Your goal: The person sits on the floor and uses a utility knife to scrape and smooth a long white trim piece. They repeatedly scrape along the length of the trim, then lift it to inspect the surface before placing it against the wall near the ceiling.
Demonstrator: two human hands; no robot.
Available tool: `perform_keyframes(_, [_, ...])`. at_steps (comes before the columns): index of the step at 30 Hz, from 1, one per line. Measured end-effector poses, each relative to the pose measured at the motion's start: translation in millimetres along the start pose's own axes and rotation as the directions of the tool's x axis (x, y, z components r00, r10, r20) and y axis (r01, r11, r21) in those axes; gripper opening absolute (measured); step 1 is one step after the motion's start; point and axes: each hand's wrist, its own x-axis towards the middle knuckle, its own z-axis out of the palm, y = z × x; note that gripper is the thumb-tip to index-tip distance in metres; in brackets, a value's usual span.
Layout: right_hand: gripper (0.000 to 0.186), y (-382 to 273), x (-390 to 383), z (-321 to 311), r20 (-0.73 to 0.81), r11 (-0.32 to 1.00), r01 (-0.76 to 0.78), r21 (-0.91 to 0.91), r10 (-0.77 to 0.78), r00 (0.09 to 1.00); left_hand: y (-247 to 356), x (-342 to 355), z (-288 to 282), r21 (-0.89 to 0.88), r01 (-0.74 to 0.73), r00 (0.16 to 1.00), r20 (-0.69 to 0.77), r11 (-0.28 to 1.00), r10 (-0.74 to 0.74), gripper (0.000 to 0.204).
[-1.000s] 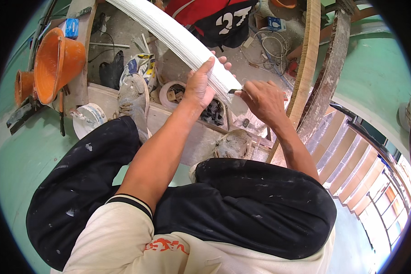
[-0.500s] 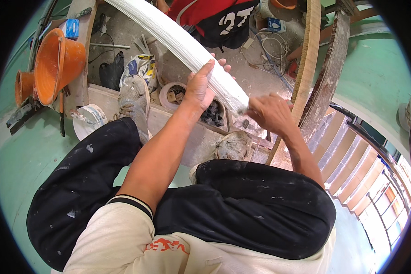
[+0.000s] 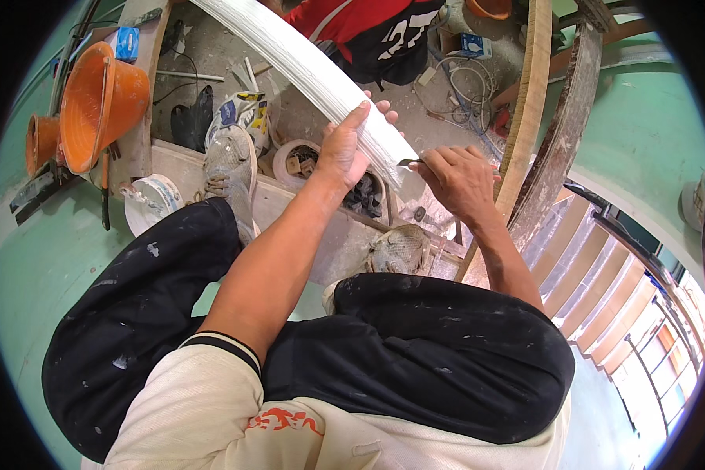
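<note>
A long white strip [image 3: 298, 66] with fine lengthwise ridges slants from the top edge down to its near end, between my hands. Close to that end my left hand [image 3: 345, 153] wraps around it, thumb on top and fingertips showing past the far edge. My right hand [image 3: 460, 180] is closed just right of the end, knuckles up. From its fingers a small dark blade [image 3: 406, 162] sticks out to the left, its tip at the strip's cut-looking end. The rest of the tool is hidden in my fist.
Below my hands stands a round tub [image 3: 290, 160] of scraps beside a plank edge. Orange buckets [image 3: 106, 106] hang at left, above a white lidded pail [image 3: 153, 205]. A person in red and black [image 3: 368, 35] is at the top. Wooden beams [image 3: 529, 102] and stairs [image 3: 580, 270] lie right.
My right hand has moved slightly up, and the blade now shows clearly at the strip's end. The strip's near end looks shorter. My left hand keeps its grip.
</note>
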Motion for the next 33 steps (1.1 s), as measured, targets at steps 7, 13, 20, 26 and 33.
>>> perform_keyframes(7, [0.02,0.9,-20.6,-12.9,0.135,0.998,-0.064,0.02,0.061,0.989,-5.4,-1.2,-7.0,-0.06,0.003,1.0,0.007,0.998,-0.002,0.035])
perform_keyframes(13, [0.015,5.8,-32.6,-37.1,0.165,0.924,-0.271,0.269,0.233,0.958,-1.2,-7.8,-3.8,-0.058,0.026,1.0,0.014,0.998,-0.025,0.042])
perform_keyframes(20, [0.014,9.7,-33.3,-26.2,0.163,0.849,-0.367,0.381,0.329,0.93,2.4,-14.8,-2.0,-0.064,0.024,1.0,0.008,0.998,-0.024,0.049])
perform_keyframes(26, [0.016,22.3,-48.4,-13.0,0.104,0.868,-0.325,0.375,0.309,0.945,-9.7,-8.9,-13.9,-0.154,0.079,0.994,0.085,0.985,-0.066,0.053])
perform_keyframes(33, [0.022,-0.1,-27.8,-20.1,0.107,0.966,-0.249,0.071,0.241,0.965,-9.5,-12.6,-8.9,-0.014,0.055,0.998,0.041,0.998,-0.054,0.062])
